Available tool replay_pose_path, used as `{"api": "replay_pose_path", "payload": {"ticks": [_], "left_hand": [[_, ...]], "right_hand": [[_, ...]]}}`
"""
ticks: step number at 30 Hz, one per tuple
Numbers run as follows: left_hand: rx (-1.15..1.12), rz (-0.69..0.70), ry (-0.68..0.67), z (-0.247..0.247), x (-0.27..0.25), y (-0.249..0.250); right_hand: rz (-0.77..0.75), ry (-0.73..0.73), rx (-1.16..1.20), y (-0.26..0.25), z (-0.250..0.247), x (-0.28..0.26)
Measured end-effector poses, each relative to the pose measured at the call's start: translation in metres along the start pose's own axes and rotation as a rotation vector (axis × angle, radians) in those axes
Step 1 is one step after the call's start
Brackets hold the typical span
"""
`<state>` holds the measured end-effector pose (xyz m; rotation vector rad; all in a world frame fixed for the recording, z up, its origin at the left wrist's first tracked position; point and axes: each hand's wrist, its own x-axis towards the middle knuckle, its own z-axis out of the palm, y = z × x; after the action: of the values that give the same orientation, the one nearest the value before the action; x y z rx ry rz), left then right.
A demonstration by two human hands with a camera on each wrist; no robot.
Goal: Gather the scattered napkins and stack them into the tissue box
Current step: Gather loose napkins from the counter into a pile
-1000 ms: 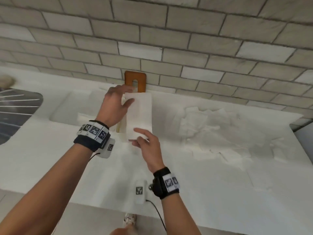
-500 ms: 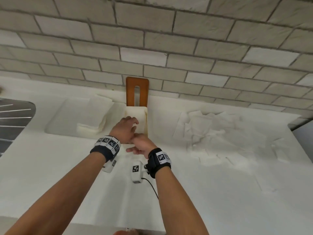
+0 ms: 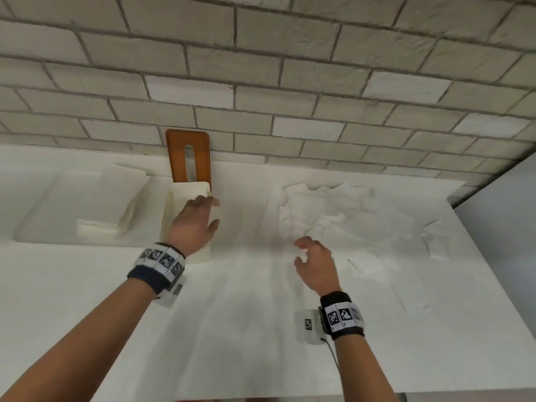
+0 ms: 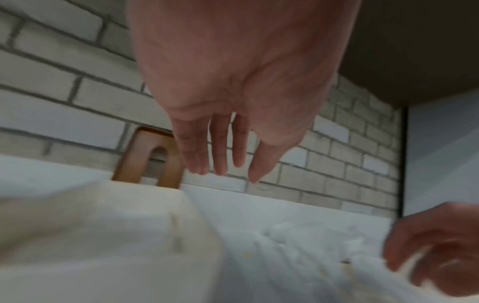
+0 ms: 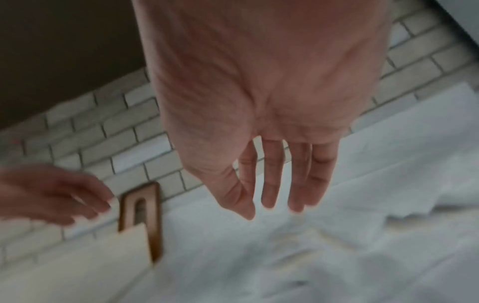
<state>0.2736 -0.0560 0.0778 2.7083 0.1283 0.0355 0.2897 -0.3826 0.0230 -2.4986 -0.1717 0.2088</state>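
My left hand [image 3: 193,224] over the tissue box [image 3: 185,198] by the brick wall [image 3: 290,82], fingers straight and holding nothing, my right hand [image 3: 314,264] loose and empty near the scattered napkins [image 3: 327,210] on the white counter [image 3: 246,314]

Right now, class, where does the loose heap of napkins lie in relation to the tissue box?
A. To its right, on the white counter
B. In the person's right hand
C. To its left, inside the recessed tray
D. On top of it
A: the napkins lie spread on the counter, right of the tissue box; the right hand holds nothing.
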Motion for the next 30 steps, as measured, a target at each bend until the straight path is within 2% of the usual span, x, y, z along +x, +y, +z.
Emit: {"api": "replay_pose_path", "payload": {"ticks": [1,3,6,8,13,15,18,20,24,25,27,29,30], "left_hand": [[-0.068,0.060,0.061,0.008,-0.008,0.015],[-0.162,0.158,0.061,0.029,-0.022,0.044],[-0.272,0.157,-0.013,0.070,-0.037,0.085],[-0.337,0.129,-0.024,0.095,-0.048,0.108],[-0.455,0.077,-0.015,0.131,-0.060,0.144],[-0.547,0.043,0.018,0.132,-0.058,0.158],[-0.684,-0.010,0.077,0.128,-0.053,0.178],[-0.766,-0.044,0.046,0.124,-0.047,0.192],[-0.933,-0.046,0.002,0.116,-0.031,0.221],[-0.979,-0.080,0.032,0.115,-0.028,0.225],[-1.019,-0.162,0.098,0.116,-0.026,0.229],[-1.047,-0.225,0.122,0.121,-0.027,0.225],[-1.060,-0.248,0.128,0.123,-0.029,0.222]], "right_hand": [[-0.013,0.026,-0.134,0.017,-0.010,0.005],[-0.023,0.055,-0.352,0.046,-0.027,0.017],[-0.027,0.048,-0.553,0.086,-0.037,0.033],[-0.052,0.073,-0.543,0.111,-0.039,0.043],[-0.091,0.098,-0.337,0.144,-0.066,0.063],[-0.107,0.078,-0.098,0.138,-0.086,0.061],[-0.145,-0.009,0.218,0.108,-0.120,0.045],[-0.211,-0.099,0.386,0.084,-0.141,0.026],[-0.339,-0.351,0.565,0.055,-0.158,0.015],[-0.343,-0.337,0.569,0.056,-0.157,0.019],[-0.301,-0.153,0.546,0.072,-0.151,0.038],[-0.188,0.038,0.450,0.100,-0.145,0.068],[-0.117,0.071,0.340,0.114,-0.142,0.083]]}}
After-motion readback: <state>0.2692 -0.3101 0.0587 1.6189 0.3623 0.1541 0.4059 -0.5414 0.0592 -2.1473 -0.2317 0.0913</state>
